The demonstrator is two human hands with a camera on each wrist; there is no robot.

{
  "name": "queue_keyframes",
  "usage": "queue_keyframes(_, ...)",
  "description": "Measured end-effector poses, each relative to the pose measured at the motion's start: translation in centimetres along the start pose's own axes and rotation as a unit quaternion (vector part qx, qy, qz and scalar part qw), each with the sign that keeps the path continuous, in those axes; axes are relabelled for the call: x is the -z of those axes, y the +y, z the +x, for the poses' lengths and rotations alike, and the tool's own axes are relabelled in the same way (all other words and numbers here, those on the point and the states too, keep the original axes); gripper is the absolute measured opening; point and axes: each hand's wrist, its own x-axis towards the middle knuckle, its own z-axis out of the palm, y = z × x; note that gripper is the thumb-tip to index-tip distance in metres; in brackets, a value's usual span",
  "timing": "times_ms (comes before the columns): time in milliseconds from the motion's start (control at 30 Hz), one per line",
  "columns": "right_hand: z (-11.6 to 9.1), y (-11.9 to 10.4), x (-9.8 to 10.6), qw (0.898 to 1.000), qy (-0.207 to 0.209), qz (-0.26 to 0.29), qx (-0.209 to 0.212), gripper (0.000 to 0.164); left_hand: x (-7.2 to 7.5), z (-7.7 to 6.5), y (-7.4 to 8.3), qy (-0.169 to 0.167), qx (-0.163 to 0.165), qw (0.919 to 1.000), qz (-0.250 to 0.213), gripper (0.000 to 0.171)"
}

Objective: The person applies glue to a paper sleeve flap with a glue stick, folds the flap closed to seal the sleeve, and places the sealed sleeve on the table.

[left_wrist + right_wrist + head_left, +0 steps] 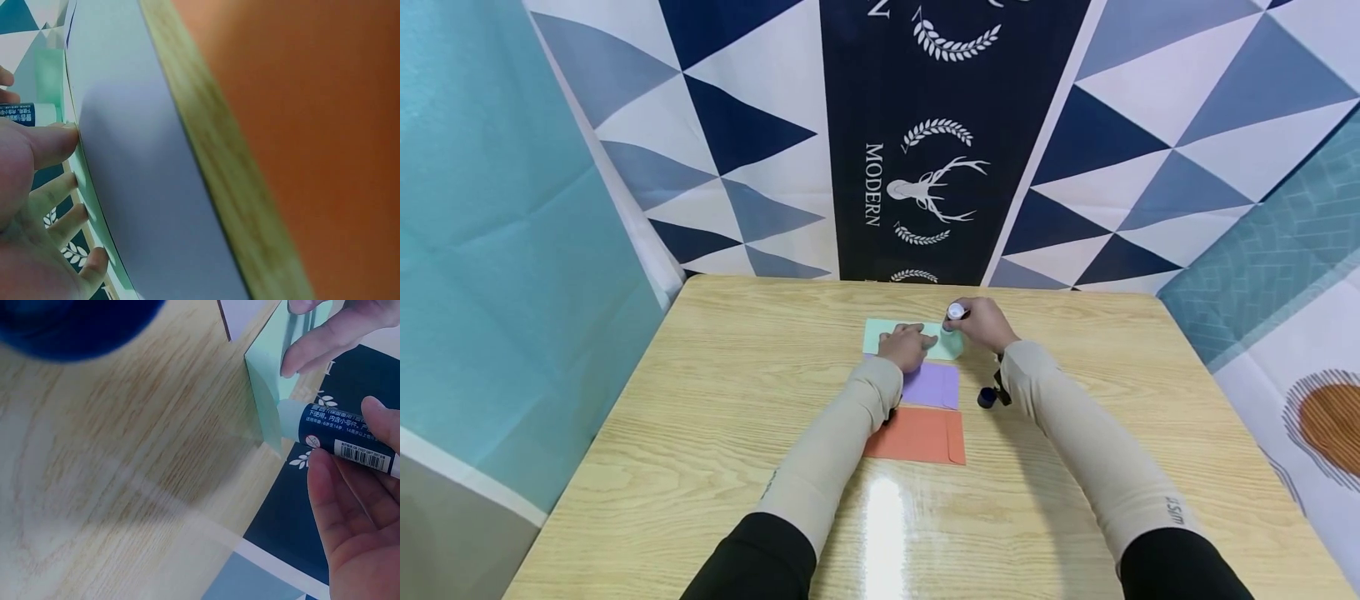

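A mint-green envelope (872, 332) lies at the back of a row of three. My left hand (906, 346) rests on it, its fairly straight fingers touching the paper. On the right, my right hand (988, 325) grips a dark-labelled glue stick (350, 437) between thumb and fingers. The stick's pale end meets the envelope's flap (265, 403), which tilts up from the table in the right wrist view. In front lies a purple envelope (936, 385), partly under my left wrist. Nearest me is an orange envelope (917, 433), its flap at the right.
A dark blue cap (987, 397) stands on the wooden table (730, 400), just beside my right wrist and right of the purple envelope. Behind the table's far edge hangs a patterned cloth (917, 100) with a deer print.
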Motion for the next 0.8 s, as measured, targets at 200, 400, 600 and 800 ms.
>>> queue_keyframes(200, -0.5, -0.2, 0.1, 1.000, -0.014, -0.007, 0.017, 0.013, 0.2, -0.3, 0.2, 0.003, -0.002, 1.0000, -0.001, 0.042)
queue_keyframes(400, -1.1, -0.9, -0.1, 0.998, -0.038, -0.026, 0.040, 0.013, 0.1, -0.3, -0.2, 0.006, 0.003, 0.9999, -0.008, 0.041)
queue_keyframes(600, -2.1, -1.3, -0.1, 0.996, -0.043, -0.044, 0.065, 0.015, 0.0, -0.4, -0.2, 0.010, 0.000, 0.9999, -0.013, 0.041)
queue_keyframes(800, -2.9, -1.3, 0.0, 0.995, -0.047, -0.051, 0.077, 0.017, -0.1, -0.2, -0.2, 0.011, -0.004, 0.9997, -0.020, 0.041)
